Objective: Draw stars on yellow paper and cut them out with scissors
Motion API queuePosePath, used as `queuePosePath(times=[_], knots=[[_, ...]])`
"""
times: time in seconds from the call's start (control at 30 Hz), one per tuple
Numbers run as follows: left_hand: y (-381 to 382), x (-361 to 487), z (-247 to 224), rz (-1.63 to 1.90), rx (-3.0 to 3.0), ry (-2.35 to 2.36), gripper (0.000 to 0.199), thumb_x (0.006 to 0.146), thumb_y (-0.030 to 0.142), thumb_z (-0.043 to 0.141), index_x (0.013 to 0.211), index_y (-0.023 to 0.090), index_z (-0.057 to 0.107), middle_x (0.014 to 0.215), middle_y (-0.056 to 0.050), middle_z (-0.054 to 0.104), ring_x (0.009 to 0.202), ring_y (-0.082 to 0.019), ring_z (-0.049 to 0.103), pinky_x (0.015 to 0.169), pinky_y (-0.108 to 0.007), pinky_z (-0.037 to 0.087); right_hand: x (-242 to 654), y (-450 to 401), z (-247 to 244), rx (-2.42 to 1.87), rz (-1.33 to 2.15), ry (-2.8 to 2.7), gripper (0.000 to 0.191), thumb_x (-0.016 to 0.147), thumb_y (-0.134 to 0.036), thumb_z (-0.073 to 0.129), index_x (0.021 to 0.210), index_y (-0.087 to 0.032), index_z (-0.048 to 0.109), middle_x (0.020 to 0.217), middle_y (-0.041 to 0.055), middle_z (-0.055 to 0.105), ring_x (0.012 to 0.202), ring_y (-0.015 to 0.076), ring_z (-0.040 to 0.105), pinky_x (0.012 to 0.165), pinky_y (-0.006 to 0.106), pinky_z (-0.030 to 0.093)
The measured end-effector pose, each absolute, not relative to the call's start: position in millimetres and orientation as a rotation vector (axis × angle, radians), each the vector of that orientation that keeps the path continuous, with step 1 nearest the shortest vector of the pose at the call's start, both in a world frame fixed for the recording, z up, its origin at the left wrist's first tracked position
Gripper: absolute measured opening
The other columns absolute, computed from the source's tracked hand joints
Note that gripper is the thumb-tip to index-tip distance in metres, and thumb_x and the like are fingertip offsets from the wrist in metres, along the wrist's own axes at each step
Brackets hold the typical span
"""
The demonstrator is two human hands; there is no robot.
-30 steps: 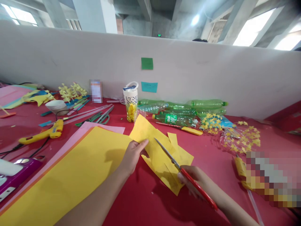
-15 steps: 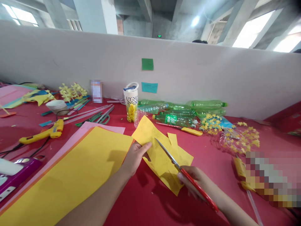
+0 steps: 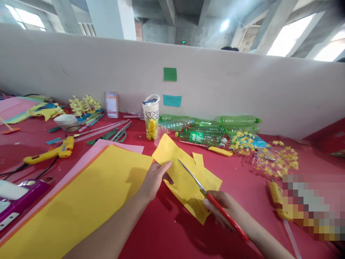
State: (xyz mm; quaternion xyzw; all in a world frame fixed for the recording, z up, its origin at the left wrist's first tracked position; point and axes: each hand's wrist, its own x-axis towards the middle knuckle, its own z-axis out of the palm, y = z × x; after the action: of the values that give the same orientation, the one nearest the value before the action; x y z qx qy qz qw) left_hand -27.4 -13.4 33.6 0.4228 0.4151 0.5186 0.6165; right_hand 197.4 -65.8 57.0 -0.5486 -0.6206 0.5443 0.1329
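Left hand [image 3: 153,180] pinches paper [image 3: 185,180] edge – thin, floppy (hold near cut) – right hand [image 3: 226,208] clamped on scissors [image 3: 212,201].

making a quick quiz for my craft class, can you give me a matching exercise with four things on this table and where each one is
Things
1. red-handled scissors
2. yellow glue gun
3. green plastic bottles
4. yellow paper stars

Places
A. lying along the back partition
B. far left, by a black cord
C. in the right hand, over the yellow paper piece
D. scattered at the right

Pairs: 1-C, 2-B, 3-A, 4-D
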Motion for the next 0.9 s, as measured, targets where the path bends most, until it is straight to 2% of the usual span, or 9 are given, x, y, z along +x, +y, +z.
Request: queuePosePath(times=[0.13, 0.3, 0.53, 0.73, 0.9], knots=[[-15.5, -25.6, 33.9, 1.166, 1.000, 0.946, 0.029, 0.078, 0.035, 0.060, 0.061, 0.013, 0.066, 0.056, -0.002, 0.063, 0.049, -0.013, 0.056, 0.047, -0.023, 0.047, 200.0, -66.0, 59.8, -1.544, 1.564, -1.891, 0.035, 0.082, -0.048, 0.054, 0.070, -0.017, 0.043, 0.054, -0.0051, 0.045, 0.044, 0.0063, 0.040, 0.040, 0.017, 0.028], [-18.6, -23.4, 34.0, 1.121, 1.030, 0.928, 0.030, 0.080, 0.035, 0.058, 0.061, 0.013, 0.066, 0.054, -0.002, 0.063, 0.049, -0.014, 0.057, 0.047, -0.024, 0.047, 200.9, -67.0, 59.9, -1.497, 1.552, -1.920, 0.037, 0.081, -0.050, 0.055, 0.069, -0.018, 0.041, 0.057, -0.0042, 0.047, 0.045, 0.0062, 0.040, 0.041, 0.018, 0.028], [-17.9, -23.7, 31.4, 1.129, 1.015, 0.910, 0.027, 0.080, 0.035, 0.058, 0.064, 0.014, 0.066, 0.058, -0.002, 0.064, 0.050, -0.014, 0.057, 0.048, -0.024, 0.047, 195.3, -69.5, 52.0, -1.525, 1.623, -1.735, 0.037, 0.083, -0.049, 0.052, 0.065, -0.019, 0.038, 0.046, -0.0082, 0.038, 0.039, 0.0063, 0.039, 0.040, 0.018, 0.030], [-17.3, -24.2, 28.7, 1.123, 1.021, 0.904, 0.030, 0.080, 0.036, 0.057, 0.062, 0.013, 0.065, 0.056, -0.002, 0.063, 0.049, -0.014, 0.056, 0.048, -0.025, 0.047, 194.6, -67.9, 49.0, -1.553, 1.617, -1.745, 0.039, 0.084, -0.051, 0.049, 0.064, -0.020, 0.036, 0.043, -0.0089, 0.036, 0.036, 0.0059, 0.037, 0.037, 0.017, 0.028], [-18.4, -23.0, 29.1, 1.079, 1.007, 0.886, 0.029, 0.080, 0.035, 0.058, 0.064, 0.012, 0.066, 0.058, -0.004, 0.064, 0.050, -0.014, 0.056, 0.048, -0.024, 0.046, 197.8, -71.3, 51.9, -1.508, 1.535, -1.871, 0.038, 0.084, -0.051, 0.050, 0.067, -0.018, 0.041, 0.052, -0.0047, 0.046, 0.046, 0.0073, 0.043, 0.042, 0.017, 0.030]])
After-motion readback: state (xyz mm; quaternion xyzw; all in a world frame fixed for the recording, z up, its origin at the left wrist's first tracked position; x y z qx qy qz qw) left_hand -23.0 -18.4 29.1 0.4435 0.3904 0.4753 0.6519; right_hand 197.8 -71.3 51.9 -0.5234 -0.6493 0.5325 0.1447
